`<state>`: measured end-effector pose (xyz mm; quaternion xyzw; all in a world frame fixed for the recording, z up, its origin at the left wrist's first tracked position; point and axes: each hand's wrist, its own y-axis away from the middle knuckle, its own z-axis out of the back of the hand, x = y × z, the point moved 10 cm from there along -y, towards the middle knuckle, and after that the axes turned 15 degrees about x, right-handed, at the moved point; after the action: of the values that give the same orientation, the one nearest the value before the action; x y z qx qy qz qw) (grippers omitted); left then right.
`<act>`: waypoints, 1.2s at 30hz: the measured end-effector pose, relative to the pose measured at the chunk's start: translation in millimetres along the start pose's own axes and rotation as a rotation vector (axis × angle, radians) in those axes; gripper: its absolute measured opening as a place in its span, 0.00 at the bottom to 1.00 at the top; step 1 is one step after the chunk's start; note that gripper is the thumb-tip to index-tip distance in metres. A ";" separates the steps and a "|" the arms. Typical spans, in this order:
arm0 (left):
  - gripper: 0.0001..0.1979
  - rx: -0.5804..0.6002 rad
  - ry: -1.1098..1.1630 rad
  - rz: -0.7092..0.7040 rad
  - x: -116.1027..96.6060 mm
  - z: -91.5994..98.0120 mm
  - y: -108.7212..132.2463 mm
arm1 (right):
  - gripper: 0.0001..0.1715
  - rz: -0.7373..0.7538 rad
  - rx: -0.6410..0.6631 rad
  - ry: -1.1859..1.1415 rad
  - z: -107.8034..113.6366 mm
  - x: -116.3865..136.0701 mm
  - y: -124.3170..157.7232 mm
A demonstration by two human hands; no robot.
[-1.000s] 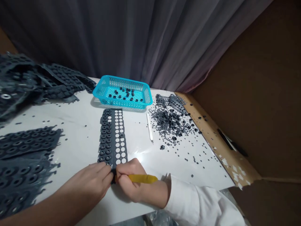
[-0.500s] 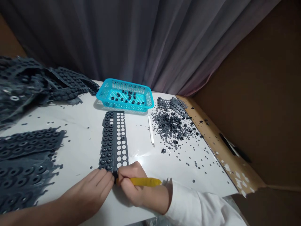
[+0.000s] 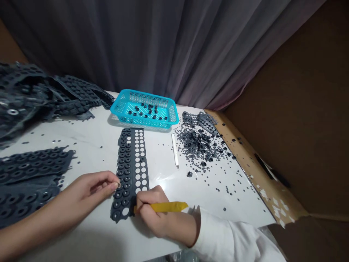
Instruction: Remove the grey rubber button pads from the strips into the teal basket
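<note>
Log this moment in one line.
left hand: at left edge of dark sheet, grip unclear; right hand: grips yellow tool; blue basket: beyond sheet

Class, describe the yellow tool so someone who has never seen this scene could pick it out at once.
On the white tabletop, find the blue basket, then the dark perforated sheet on its near side. By that sheet's near end, the right hand grips the yellow tool. Its colour sets it apart: the white pointed stick, its nearest lookalike, lies loose on the tabletop.
</note>
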<state>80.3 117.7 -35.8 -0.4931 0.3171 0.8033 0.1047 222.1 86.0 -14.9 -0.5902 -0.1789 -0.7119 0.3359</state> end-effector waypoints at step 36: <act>0.07 0.245 0.873 0.064 24.3 -38.0 -6.4 | 0.12 -0.145 -0.009 0.092 4.0 -3.4 -3.6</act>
<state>99.1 95.9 -71.1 -0.7596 0.4394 0.4795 -0.0061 222.7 92.1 -16.7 -0.5439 -0.2023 -0.7615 0.2885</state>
